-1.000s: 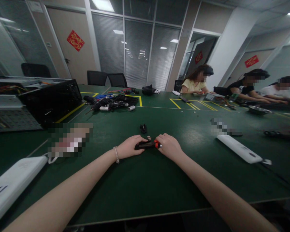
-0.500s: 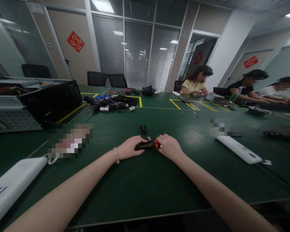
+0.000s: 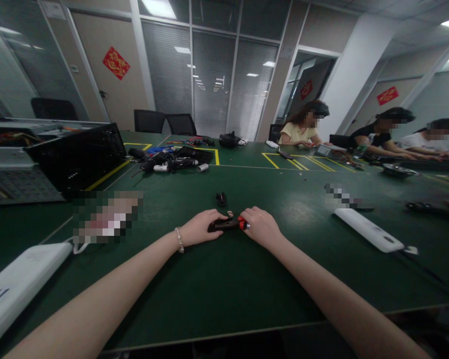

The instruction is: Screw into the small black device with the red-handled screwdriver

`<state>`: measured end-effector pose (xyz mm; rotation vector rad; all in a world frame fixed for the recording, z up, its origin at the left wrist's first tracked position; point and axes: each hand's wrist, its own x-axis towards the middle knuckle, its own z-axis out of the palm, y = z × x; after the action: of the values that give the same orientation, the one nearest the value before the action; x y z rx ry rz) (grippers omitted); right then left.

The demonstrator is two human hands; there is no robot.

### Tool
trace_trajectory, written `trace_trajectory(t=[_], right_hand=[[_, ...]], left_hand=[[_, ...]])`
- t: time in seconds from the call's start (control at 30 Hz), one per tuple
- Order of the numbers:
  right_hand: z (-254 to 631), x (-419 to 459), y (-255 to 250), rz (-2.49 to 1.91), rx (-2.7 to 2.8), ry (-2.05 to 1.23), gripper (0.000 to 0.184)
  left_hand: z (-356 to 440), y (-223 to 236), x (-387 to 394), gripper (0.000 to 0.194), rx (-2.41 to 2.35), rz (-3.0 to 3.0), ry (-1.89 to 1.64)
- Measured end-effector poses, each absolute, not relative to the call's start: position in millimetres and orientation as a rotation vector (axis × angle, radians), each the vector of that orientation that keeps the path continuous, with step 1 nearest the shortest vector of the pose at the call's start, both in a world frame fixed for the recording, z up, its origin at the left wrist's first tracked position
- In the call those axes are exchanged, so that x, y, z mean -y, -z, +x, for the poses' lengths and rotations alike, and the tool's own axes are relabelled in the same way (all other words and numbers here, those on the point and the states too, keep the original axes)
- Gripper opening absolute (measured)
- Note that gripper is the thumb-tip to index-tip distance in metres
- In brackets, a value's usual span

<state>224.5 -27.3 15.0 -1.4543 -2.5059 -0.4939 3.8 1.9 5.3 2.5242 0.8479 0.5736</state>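
Note:
Near the middle of the green table (image 3: 209, 289), my left hand (image 3: 201, 227) is closed with thumb and fingers on a small dark part (image 3: 217, 226), its exact kind unclear. Facing it, my right hand (image 3: 262, 227) grips a red-and-black handled tool (image 3: 242, 223), which looks like a screwdriver. The tool's dark end meets the dark part between my hands; the contact itself is too small to make out. A tiny pale piece (image 3: 230, 214) lies just beyond my fingertips. Farther off rests a small black bundle (image 3: 221, 199), perhaps a coiled cable.
An opened computer case (image 3: 75, 159) stands at the left, with a pile of black tools and parts (image 3: 172, 160) beyond. White power banks lie left (image 3: 30, 269) and right (image 3: 370, 232), each beside a blurred-out item. Several people (image 3: 303, 132) sit at the far right.
Both hands stay in nearly the same place with the same hold. The view has shifted very slightly.

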Motion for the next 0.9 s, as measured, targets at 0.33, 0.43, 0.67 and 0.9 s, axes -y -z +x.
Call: trace_trajectory(t=[0.33,0.43,0.67,0.9], right_hand=[[223.9,28.4,-16.6,-1.465,2.506,0.489,0.016],[224.1,28.8,-17.2,-1.466,2.51,0.489,0.016],[223.7,26.7,-16.0,-1.461,2.523,0.512,0.016],[224.0,27.2,-16.4,-1.472,2.518,0.504,0.015]], left_hand=[[4.8,-9.1,0.5,0.038,-0.856,2.52,-0.555],[4.6,-8.3,-0.2,0.039,-0.853,2.522,-0.554],[4.1,-8.0,0.1,0.039,-0.849,2.547,-0.558],[4.0,-7.8,-0.5,0.039,-0.861,2.524,-0.543]])
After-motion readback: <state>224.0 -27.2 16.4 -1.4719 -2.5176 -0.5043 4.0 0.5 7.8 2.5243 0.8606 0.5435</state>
